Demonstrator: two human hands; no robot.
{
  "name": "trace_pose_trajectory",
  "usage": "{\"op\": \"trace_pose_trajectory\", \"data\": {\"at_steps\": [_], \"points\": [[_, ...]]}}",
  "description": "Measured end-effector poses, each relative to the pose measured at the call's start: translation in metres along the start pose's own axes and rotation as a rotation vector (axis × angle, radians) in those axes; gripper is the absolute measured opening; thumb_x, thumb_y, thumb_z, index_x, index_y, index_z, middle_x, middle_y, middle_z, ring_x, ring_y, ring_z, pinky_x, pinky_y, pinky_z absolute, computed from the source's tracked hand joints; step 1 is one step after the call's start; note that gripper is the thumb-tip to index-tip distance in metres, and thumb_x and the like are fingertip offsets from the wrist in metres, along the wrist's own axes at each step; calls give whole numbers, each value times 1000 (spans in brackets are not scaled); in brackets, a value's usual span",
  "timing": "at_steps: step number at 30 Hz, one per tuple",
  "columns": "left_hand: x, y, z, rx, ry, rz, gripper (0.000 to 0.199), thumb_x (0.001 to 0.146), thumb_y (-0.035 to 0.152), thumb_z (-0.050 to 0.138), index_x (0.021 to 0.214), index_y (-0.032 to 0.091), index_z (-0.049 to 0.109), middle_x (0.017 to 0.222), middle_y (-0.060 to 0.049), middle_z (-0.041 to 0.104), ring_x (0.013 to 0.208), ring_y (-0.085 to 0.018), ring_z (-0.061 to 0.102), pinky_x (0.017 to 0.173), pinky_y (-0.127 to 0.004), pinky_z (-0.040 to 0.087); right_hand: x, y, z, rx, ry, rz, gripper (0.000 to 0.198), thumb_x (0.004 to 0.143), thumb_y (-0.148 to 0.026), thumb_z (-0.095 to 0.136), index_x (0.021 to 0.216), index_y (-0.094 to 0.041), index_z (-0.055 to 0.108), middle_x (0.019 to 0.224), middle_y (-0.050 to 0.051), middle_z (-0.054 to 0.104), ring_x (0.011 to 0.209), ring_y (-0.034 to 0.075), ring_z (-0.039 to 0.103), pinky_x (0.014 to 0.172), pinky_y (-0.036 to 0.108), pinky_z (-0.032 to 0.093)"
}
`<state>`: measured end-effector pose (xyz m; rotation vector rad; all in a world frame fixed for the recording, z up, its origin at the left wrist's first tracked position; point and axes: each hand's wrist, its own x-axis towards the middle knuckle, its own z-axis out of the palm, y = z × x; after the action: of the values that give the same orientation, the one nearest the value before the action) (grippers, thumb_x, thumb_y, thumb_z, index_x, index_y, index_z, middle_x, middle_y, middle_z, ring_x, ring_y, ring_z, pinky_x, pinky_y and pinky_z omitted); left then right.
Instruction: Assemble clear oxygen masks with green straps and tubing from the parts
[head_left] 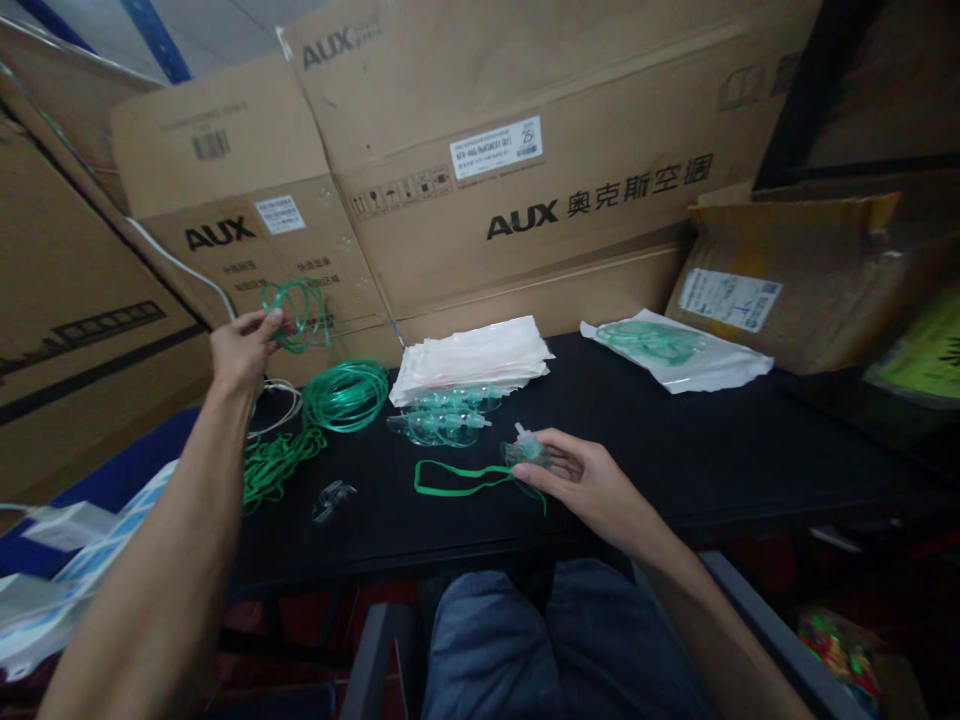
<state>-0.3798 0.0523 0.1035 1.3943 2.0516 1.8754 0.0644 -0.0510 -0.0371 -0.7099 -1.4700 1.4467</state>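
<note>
My left hand is raised at the left, its fingers closed on a loose coil of green tubing. Below it on the table lies a larger coil of green tubing. In my right hand is a clear green oxygen mask with a pale connector pointing up. A green elastic strap trails from the mask to the left across the table. Several more clear masks lie nested together in the middle, in front of a stack of white pouches.
A bundle of green straps and small clear pieces lie at the left of the black table. A filled pouch rests at the right, beside a brown carton. Large cardboard boxes wall the back.
</note>
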Motion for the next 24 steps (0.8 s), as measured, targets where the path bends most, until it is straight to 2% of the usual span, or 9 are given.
{"op": "trace_pose_trajectory", "data": {"at_steps": [4, 8, 11, 14, 16, 17, 20, 22, 24], "points": [[-5, 16, -1, -95, 51, 129, 17, 96, 14, 68, 110, 5, 67, 86, 2, 73, 79, -7, 66, 80, -21, 55, 0, 0, 1, 8, 12, -11, 30, 79, -42, 85, 96, -19, 74, 95, 3, 78, 96, 22, 74, 92, 33, 58], [-32, 47, -2, -164, 72, 271, 23, 92, 21, 73, 110, 8, 73, 93, -1, 76, 83, -8, 69, 81, -21, 55, 0, -3, 2, 54, 121, -26, 34, 77, -46, 87, 94, -19, 74, 96, 4, 79, 97, 24, 75, 91, 33, 58], [-83, 77, -1, -152, 67, 422, 26, 87, 31, 78, 106, 14, 79, 96, -2, 79, 88, -12, 72, 83, -23, 57, -5, -8, -4, 147, 214, -37, 33, 84, -51, 81, 97, -21, 73, 100, 5, 79, 98, 23, 74, 90, 32, 57], [-157, 99, -1, -28, 34, 501, 24, 84, 36, 81, 103, 22, 81, 92, 0, 81, 86, -21, 76, 80, -34, 63, -17, -14, -21, 226, 280, -16, 34, 89, -56, 74, 95, -22, 75, 93, 5, 79, 89, 23, 73, 83, 31, 56], [-209, 100, -2, 156, -95, 646, 14, 87, 41, 79, 99, 33, 82, 96, 3, 81, 87, -23, 76, 87, -41, 63, -29, -17, -40, 189, 338, -16, 35, 91, -57, 70, 89, -23, 77, 89, 6, 77, 85, 23, 72, 82, 32, 55], [-234, 96, -2, 205, -199, 711, 12, 90, 41, 76, 100, 38, 81, 97, 5, 81, 88, -23, 77, 88, -42, 64, -34, -19, -51, 160, 367, -20, 35, 92, -56, 69, 85, -23, 77, 88, 6, 77, 84, 23, 71, 82, 33, 55], [-292, 71, -3, 222, -528, 842, 26, 102, 37, 60, 121, 44, 74, 110, 3, 81, 94, -22, 79, 86, -38, 66, -50, -25, -79, 140, 461, -17, 33, 89, -56, 69, 81, -25, 78, 82, 6, 74, 80, 26, 70, 82, 38, 56], [-314, 53, -3, 248, -676, 823, 28, 104, 35, 54, 125, 41, 72, 110, 1, 80, 96, -23, 78, 84, -39, 66, -56, -28, -89, 201, 467, 4, 31, 88, -55, 70, 84, -25, 78, 81, 6, 74, 81, 26, 71, 82, 39, 58], [-326, 42, -3, 274, -738, 756, 26, 104, 37, 55, 124, 38, 71, 109, -2, 79, 97, -26, 76, 81, -40, 66, -59, -32, -89, 269, 409, 25, 30, 87, -54, 71, 89, -25, 78, 82, 5, 75, 78, 25, 72, 79, 38, 59]]}}
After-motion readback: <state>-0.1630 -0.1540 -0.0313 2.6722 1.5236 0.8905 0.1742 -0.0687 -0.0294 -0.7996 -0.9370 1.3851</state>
